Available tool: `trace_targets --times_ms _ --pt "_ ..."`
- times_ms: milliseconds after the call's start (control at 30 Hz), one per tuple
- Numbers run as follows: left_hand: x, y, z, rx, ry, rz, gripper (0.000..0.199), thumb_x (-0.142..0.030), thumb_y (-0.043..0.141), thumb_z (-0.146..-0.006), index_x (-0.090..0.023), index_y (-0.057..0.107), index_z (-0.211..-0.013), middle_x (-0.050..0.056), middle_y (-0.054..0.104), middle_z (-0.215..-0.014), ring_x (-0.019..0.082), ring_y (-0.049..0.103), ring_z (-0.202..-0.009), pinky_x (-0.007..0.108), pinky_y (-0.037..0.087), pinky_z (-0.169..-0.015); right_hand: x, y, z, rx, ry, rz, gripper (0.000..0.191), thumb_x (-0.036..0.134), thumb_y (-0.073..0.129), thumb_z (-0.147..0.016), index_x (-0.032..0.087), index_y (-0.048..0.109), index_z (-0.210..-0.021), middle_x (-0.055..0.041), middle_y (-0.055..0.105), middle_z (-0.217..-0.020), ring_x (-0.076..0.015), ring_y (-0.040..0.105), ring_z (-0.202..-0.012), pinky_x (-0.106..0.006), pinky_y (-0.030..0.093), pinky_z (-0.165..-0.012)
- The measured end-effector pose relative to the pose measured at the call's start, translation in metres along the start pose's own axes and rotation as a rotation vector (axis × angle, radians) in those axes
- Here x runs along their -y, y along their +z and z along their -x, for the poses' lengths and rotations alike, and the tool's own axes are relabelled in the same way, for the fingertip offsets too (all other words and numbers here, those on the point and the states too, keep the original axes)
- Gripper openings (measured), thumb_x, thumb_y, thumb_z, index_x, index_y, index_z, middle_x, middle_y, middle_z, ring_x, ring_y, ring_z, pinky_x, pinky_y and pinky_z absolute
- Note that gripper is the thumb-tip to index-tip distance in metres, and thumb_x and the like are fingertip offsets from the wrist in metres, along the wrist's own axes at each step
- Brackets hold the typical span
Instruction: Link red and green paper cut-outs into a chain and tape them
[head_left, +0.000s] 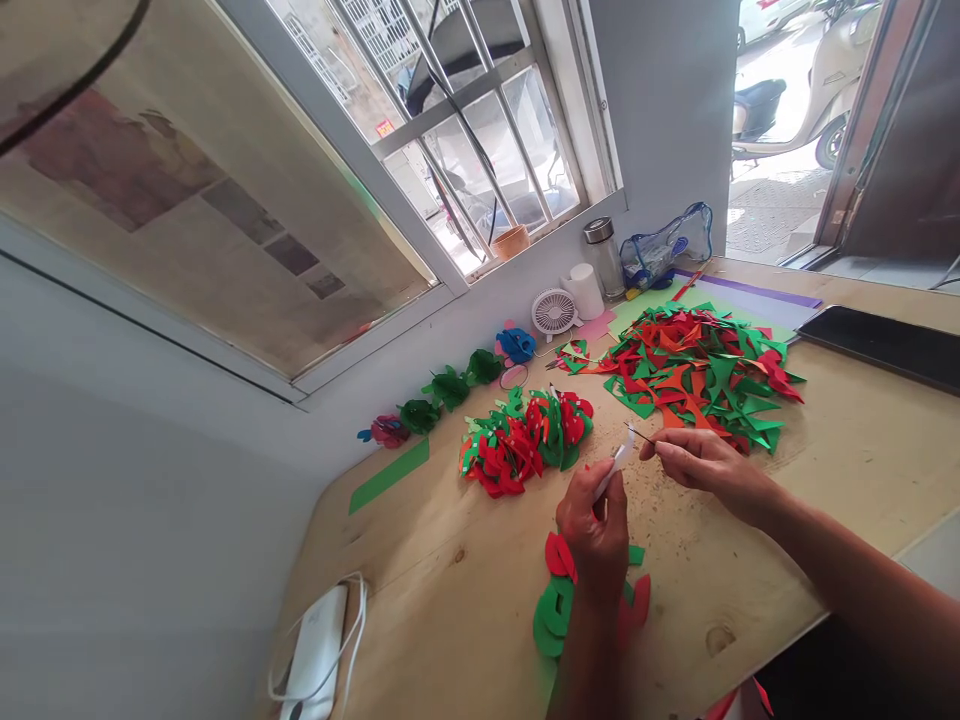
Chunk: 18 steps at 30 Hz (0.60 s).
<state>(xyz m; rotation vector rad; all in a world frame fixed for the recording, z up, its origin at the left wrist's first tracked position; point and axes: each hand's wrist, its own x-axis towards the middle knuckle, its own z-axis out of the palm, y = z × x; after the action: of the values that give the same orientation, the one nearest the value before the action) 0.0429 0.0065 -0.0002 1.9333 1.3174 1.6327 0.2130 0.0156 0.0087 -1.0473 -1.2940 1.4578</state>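
Between the fingers and thumb of my left hand [596, 515] is a narrow white strip [621, 458], pointing up and to the right. My right hand [705, 465] pinches a thin dark pointed tool [641, 437], perhaps tweezers. Its tip meets or nearly meets the strip's upper end; I cannot tell whether they touch. Beneath my left hand and forearm lie green paper cutouts [553, 618] and red paper cutouts [560, 556], partly hidden. Just beyond that hand sits a heap of red and green paper pieces with small white squares [525, 440].
A large pile of paper scraps [694, 375] lies beyond my right hand. Along the wall stand folded paper shapes [448, 388], a small fan [553, 312] and a glass bottle [604, 262]. A dark phone [889, 345] lies far right, a white power bank with cable [315, 650] near left.
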Motion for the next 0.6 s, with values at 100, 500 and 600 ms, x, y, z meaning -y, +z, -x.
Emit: trace_targets --times_ms 100,500,600 --pt "0.0006 0.0005 0.0001 0.002 -0.019 0.0 0.015 -0.018 0.057 -0.081 -0.015 0.068 -0.092 0.003 0.064 -0.07 0.009 0.057 -0.058 0.016 0.043 -0.049 0.0006 0.0002 -0.0004 -0.003 -0.001 0.002 0.04 0.052 0.051 -0.083 0.014 0.062 -0.087 0.0062 0.033 -0.052 -0.007 0.026 -0.049 -0.024 0.018 -0.045" --pt "-0.0008 0.0006 -0.0003 0.015 -0.103 -0.002 0.016 -0.022 0.056 -0.083 -0.016 0.068 -0.091 0.003 0.064 -0.07 0.009 0.058 -0.06 0.017 0.047 -0.054 0.0051 0.0014 0.0001 -0.001 -0.02 0.068 0.043 0.056 0.049 -0.082 0.014 0.061 -0.078 0.0056 0.032 -0.052 -0.007 0.026 -0.049 -0.024 0.02 -0.045" --pt "-0.0012 0.0007 -0.0007 0.016 -0.086 0.0 0.015 -0.021 0.056 -0.082 -0.016 0.068 -0.09 0.002 0.063 -0.07 0.009 0.058 -0.06 0.017 0.046 -0.054 0.0052 0.0015 0.0003 -0.005 -0.012 0.063 0.044 0.057 0.049 -0.082 0.014 0.061 -0.079 0.0058 0.031 -0.052 -0.0071 0.026 -0.049 -0.024 0.02 -0.044"
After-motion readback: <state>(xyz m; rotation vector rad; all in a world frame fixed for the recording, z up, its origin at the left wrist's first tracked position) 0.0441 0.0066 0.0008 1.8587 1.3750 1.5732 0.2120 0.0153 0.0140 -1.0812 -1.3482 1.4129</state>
